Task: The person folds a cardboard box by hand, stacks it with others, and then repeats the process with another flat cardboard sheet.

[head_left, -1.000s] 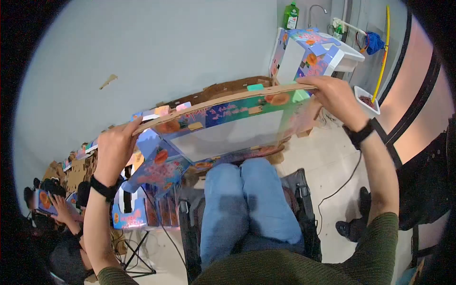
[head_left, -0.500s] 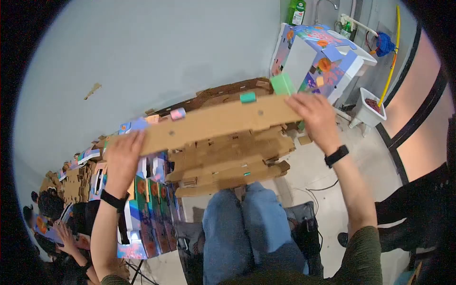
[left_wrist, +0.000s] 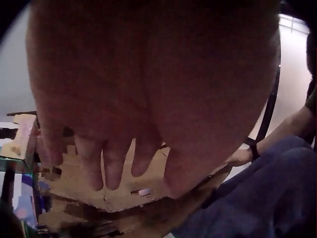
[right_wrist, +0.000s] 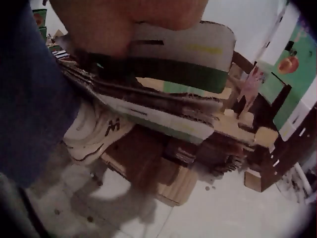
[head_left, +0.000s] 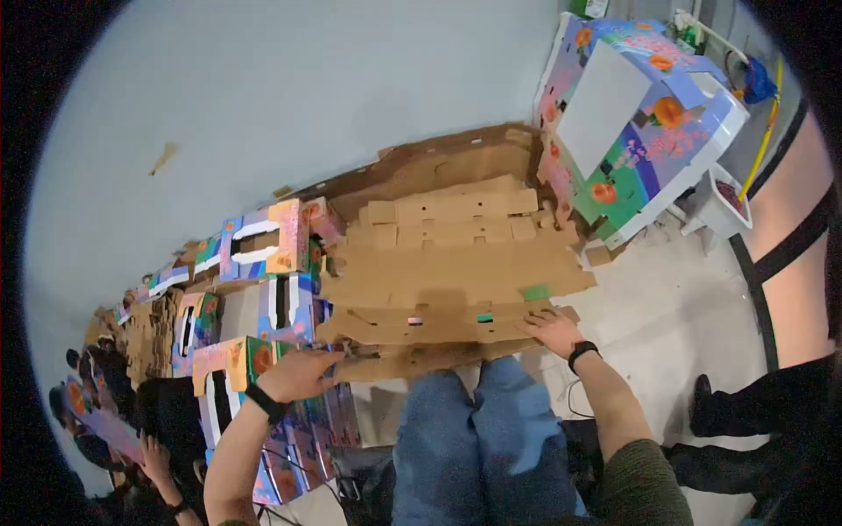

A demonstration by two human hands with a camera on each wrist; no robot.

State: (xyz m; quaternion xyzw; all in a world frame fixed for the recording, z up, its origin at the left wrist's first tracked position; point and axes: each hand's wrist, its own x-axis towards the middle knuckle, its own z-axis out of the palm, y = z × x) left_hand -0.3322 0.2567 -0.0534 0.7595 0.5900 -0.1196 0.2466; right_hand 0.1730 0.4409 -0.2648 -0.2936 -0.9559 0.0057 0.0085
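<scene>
A large brown cardboard sheet (head_left: 465,276), plain side up with flaps and slots, lies on a stack in front of the knees. My left hand (head_left: 303,373) is at its near left corner; in the left wrist view its fingers (left_wrist: 114,168) are straight, over the brown board. At the near right corner, my right hand (head_left: 551,333) pinches the sheet's front flap, fingers on top. From below, in the right wrist view, the flap's printed white and green underside (right_wrist: 198,54) shows behind the thumb side of the right hand (right_wrist: 124,20).
Printed cartons (head_left: 263,245) are piled at the left. A floral box (head_left: 605,105) stands at the back right, near a white basin (head_left: 724,202). Another person's hand (head_left: 153,456) is at far left, dark-clothed legs (head_left: 737,412) at right. A shoe (right_wrist: 101,131) is beside the stack.
The cardboard piece held up in both hands has come down onto the stack, brown side up. Both hands have lowered with it, and the left hand's fingers have straightened.
</scene>
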